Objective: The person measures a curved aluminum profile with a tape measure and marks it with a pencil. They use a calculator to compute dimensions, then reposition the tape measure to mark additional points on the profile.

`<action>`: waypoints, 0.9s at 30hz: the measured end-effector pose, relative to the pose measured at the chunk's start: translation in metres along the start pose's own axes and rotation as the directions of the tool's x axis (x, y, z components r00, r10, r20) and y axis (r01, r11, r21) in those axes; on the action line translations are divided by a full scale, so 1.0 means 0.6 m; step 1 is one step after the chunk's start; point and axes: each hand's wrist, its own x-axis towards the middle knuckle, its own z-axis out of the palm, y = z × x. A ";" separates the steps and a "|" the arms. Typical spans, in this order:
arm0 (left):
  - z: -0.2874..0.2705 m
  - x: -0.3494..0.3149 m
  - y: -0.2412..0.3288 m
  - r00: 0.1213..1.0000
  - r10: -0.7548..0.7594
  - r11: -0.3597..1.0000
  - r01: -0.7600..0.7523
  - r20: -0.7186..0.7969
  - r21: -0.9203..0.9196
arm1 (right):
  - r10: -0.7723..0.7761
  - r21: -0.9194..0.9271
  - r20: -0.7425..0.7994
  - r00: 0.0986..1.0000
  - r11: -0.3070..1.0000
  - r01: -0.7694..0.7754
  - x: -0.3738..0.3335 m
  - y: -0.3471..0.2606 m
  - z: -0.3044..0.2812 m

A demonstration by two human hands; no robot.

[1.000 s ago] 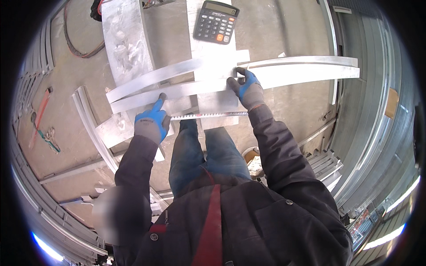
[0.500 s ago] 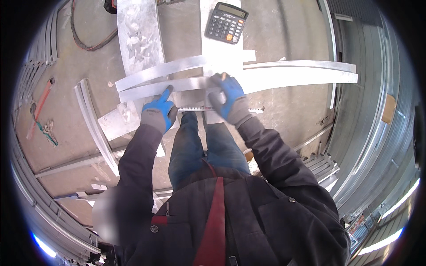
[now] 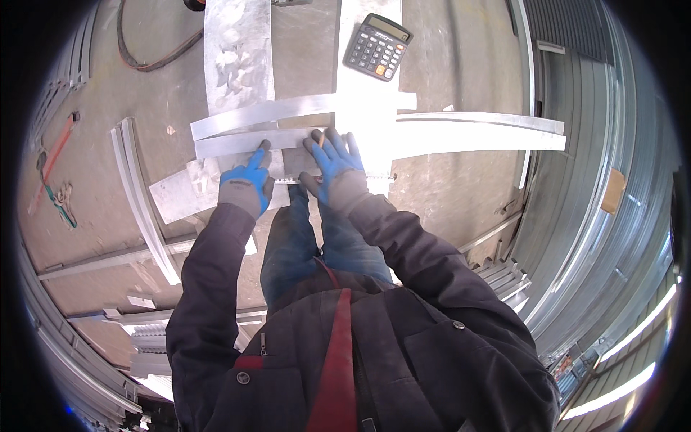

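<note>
Clearances and obstructions, floor level.
Open: bare grey-brown floor (image 3: 453, 61) right of black rectangular desk calculator (image 3: 378, 47). Obstructing: that calculator; long flat silver metal strip (image 3: 489, 138) running crosswise, nearer the person; blue-and-grey gloved right hand (image 3: 335, 164) over the strip.

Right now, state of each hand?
Left hand: index finger on metal strip; grip can't be told.
Right hand: fingers spread; grip can't be told.

Downward fisheye view from head
</note>
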 end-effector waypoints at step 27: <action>-0.009 -0.003 0.007 0.995 -0.040 0.995 0.049 0.094 -0.085 | 0.091 0.039 0.102 0.991 0.995 -0.096 0.016 -0.013 -0.023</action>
